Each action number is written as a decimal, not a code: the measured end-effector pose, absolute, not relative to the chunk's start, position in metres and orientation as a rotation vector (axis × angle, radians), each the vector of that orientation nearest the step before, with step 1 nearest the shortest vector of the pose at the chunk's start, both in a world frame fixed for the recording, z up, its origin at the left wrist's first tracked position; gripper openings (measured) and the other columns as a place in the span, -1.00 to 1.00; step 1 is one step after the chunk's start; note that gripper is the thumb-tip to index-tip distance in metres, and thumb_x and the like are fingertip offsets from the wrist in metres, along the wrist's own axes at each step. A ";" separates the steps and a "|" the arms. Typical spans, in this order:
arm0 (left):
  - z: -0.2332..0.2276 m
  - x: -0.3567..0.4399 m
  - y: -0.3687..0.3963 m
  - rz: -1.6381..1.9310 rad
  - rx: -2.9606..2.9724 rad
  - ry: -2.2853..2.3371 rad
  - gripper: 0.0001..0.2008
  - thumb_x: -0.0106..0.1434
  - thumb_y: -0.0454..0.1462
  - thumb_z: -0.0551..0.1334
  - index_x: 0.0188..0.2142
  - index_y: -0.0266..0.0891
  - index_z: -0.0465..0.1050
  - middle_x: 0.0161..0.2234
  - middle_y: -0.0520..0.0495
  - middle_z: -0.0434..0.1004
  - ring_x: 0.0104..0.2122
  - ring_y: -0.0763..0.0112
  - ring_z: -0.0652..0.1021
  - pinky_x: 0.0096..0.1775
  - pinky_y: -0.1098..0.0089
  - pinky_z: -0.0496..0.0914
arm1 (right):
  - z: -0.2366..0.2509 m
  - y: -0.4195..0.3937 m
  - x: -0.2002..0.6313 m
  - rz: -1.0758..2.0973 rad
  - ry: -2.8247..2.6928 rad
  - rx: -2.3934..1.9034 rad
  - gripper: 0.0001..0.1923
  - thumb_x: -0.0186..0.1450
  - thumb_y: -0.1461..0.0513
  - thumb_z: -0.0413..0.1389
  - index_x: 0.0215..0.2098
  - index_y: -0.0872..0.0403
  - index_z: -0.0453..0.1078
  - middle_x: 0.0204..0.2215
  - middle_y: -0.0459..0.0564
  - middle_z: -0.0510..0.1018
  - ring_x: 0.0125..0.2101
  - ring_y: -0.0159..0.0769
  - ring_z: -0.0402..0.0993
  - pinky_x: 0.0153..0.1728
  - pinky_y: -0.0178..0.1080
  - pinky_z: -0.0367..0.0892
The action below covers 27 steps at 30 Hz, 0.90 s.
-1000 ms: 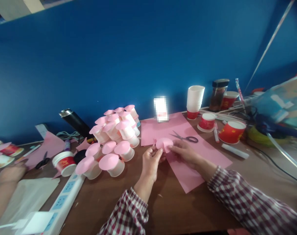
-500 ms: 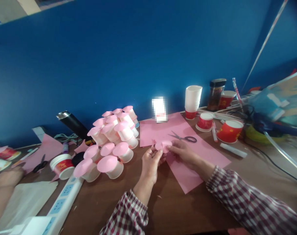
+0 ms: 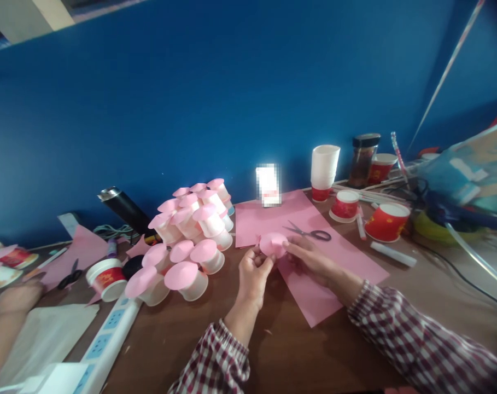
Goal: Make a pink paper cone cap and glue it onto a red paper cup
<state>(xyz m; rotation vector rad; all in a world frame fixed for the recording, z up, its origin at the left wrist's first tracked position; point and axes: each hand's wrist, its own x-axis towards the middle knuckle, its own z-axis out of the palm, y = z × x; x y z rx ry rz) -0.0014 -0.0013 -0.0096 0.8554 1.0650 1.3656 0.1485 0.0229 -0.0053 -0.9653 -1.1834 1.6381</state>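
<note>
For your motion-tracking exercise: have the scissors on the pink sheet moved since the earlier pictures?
No. The scissors lie at the same spot on the pink sheet, blades pointing the same way towards its far left corner; the small shifts between pictures come from the head camera.

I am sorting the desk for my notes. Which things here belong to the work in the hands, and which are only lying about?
In use:
- left hand and right hand, both holding the pink paper piece
- pink sheet under them
- scissors on that sheet

Lying about:
- pile of pink-topped cups
- power strip
- black flask
- red cup
</note>
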 end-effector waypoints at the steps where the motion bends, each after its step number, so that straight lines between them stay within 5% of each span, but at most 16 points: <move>1: -0.011 -0.001 -0.001 1.367 0.883 1.077 -0.65 -0.01 -0.27 0.39 -0.23 -0.33 0.39 -0.43 -0.07 0.57 -0.40 0.40 0.57 -0.24 0.35 0.44 | -0.006 0.023 0.149 1.640 -1.189 -0.954 -0.66 0.13 -0.01 0.19 -0.40 0.09 0.32 -0.61 -0.20 0.32 -0.68 -0.54 0.16 -0.73 -0.43 0.00; 10: -0.014 0.002 -0.002 1.328 1.008 1.096 -0.68 0.01 -0.27 0.36 -0.24 -0.31 0.38 -0.43 -0.09 0.58 -0.38 0.34 0.58 -0.22 0.33 0.44 | -0.002 0.023 0.146 1.687 -1.133 -0.805 -0.70 0.09 0.09 0.27 -0.33 0.14 0.45 -0.45 -0.05 0.50 -0.42 -0.38 0.38 -0.37 -0.31 0.30; 27: -0.012 0.000 -0.005 1.259 1.212 1.200 -0.61 0.01 -0.29 0.36 -0.17 -0.28 0.33 -0.48 0.01 0.52 -0.46 0.47 0.50 -0.36 0.48 0.36 | -0.005 0.025 0.146 1.717 -1.065 -0.838 -0.53 -0.05 0.11 0.36 -0.22 0.11 0.41 -0.43 -0.06 0.52 -0.41 -0.32 0.45 -0.35 -0.24 0.37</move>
